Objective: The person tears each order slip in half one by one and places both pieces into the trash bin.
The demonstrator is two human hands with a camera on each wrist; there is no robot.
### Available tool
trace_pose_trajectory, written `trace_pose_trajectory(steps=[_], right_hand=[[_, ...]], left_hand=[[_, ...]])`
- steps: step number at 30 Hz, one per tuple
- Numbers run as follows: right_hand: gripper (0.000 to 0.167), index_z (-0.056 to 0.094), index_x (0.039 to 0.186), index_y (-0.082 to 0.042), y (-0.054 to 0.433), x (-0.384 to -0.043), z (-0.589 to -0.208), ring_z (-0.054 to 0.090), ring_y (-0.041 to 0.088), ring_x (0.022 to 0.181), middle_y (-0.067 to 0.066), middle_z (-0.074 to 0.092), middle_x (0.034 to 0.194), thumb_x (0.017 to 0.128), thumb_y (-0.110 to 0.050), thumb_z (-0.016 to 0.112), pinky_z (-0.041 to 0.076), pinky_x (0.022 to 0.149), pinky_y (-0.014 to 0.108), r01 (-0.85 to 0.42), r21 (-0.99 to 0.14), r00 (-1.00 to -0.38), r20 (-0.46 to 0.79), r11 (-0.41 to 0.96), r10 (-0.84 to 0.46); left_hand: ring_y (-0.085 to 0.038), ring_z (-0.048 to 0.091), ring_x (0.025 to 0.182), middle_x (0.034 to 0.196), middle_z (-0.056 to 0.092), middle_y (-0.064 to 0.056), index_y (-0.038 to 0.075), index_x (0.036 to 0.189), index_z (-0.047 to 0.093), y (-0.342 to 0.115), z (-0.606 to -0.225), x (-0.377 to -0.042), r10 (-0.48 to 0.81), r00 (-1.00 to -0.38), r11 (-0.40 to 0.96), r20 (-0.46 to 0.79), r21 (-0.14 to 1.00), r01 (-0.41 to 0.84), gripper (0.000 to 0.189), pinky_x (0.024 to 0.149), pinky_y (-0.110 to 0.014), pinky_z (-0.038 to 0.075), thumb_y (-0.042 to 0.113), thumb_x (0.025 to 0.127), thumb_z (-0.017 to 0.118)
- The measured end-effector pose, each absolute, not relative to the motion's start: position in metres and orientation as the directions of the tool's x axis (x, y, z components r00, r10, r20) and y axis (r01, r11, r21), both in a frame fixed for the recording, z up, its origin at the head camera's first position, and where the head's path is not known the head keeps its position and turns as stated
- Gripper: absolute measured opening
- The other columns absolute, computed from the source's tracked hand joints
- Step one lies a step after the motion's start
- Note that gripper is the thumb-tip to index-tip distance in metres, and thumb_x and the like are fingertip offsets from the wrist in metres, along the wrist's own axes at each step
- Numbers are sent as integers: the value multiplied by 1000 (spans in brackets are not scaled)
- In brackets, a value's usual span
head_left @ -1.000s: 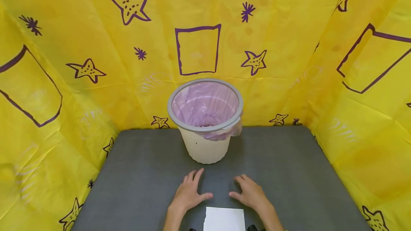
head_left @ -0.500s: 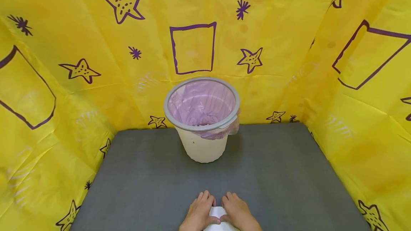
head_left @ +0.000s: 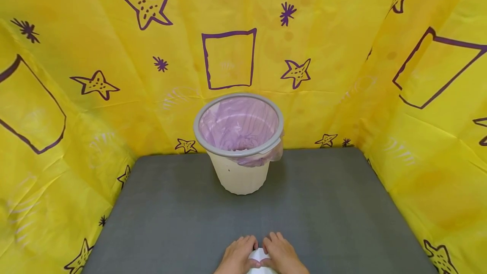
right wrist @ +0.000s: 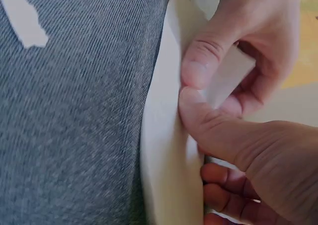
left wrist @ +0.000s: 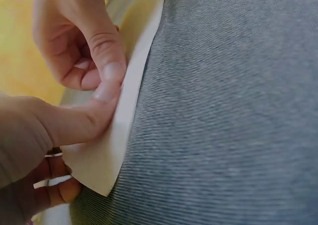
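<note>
At the bottom of the head view, a sheet of white paper (head_left: 258, 254) is held between both hands, its near part cut off by the frame. My left hand (head_left: 236, 255) pinches it from one side, thumb on top and fingers curled underneath. My right hand (head_left: 283, 254) grips it likewise, and the two thumb tips meet at the middle. In the left wrist view, the paper (left wrist: 99, 163) bends upward along a fold under the thumbs. The right wrist view gives the same bent paper (right wrist: 163, 155) a long curved edge.
A cream bin (head_left: 242, 175) with a grey rim and purple liner bag (head_left: 251, 115) stands upright on the dark grey table (head_left: 171, 215). Yellow patterned cloth (head_left: 323, 109) surrounds the table. A torn white scrap (right wrist: 25, 19) lies on blue denim (right wrist: 84, 120).
Both hands, apart and open above the table one second ago, have drawn back and together onto the paper. They now pinch it, and it has bent upward. The bin has stayed put.
</note>
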State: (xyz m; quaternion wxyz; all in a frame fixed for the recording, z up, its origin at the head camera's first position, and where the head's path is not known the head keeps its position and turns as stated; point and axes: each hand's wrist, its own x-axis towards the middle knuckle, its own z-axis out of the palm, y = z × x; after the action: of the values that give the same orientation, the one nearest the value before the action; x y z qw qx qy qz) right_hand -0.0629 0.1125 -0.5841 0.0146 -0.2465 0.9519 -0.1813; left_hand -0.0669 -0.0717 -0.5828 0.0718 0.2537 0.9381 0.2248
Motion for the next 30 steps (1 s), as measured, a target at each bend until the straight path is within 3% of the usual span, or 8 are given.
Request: trace_pose_trajectory(steps=[5, 9, 13, 20, 30], right_hand=[[42, 51, 86, -16, 119, -64, -588, 36, 7, 70, -8, 42, 78, 70, -41, 81, 29, 59, 18, -506, -374, -859, 140, 777, -492], [23, 57, 82, -20, 125, -69, -587, 37, 2, 71, -12, 48, 78, 77, -31, 76, 24, 61, 11, -613, -368, -787, 356, 699, -504], [11, 60, 83, -23, 128, -79, -577, 44, -1, 71, -15, 54, 77, 85, -23, 71, 28, 62, 9, -689, -362, -717, 468, 628, -516], [8, 66, 83, -23, 123, -103, -532, 51, 0, 67, -14, 55, 74, 85, -19, 73, 40, 62, 14, -755, -224, -624, 536, 617, -569], [5, 65, 87, -19, 113, -121, -478, 47, 1, 65, -11, 55, 76, 90, -15, 67, 40, 65, 12, -817, -204, -528, 640, 540, -558]], left_hand=[[2, 42, 64, 72, 50, 13, 21, 82, 53, -72, -587, -62, 496, -862, 720, 105, 505, 476, 21, 56, -16, 36, 23, 82, 74], [4, 42, 63, 71, 52, 12, 19, 84, 53, -76, -584, -65, 449, -888, 649, 100, 646, 401, 16, 55, -16, 37, 21, 88, 69], [3, 46, 66, 74, 58, 10, 19, 87, 58, -80, -574, -71, 406, -886, 630, 222, 634, 448, 10, 55, -17, 38, 22, 89, 67], [3, 55, 70, 79, 64, 14, 22, 86, 67, -77, -543, -89, 355, -743, 629, 568, 442, 639, 4, 63, -9, 43, 21, 87, 71], [1, 50, 64, 75, 63, 11, 18, 87, 68, -81, -489, -104, 334, -602, 591, 726, 336, 734, 6, 61, -7, 41, 14, 86, 72]])
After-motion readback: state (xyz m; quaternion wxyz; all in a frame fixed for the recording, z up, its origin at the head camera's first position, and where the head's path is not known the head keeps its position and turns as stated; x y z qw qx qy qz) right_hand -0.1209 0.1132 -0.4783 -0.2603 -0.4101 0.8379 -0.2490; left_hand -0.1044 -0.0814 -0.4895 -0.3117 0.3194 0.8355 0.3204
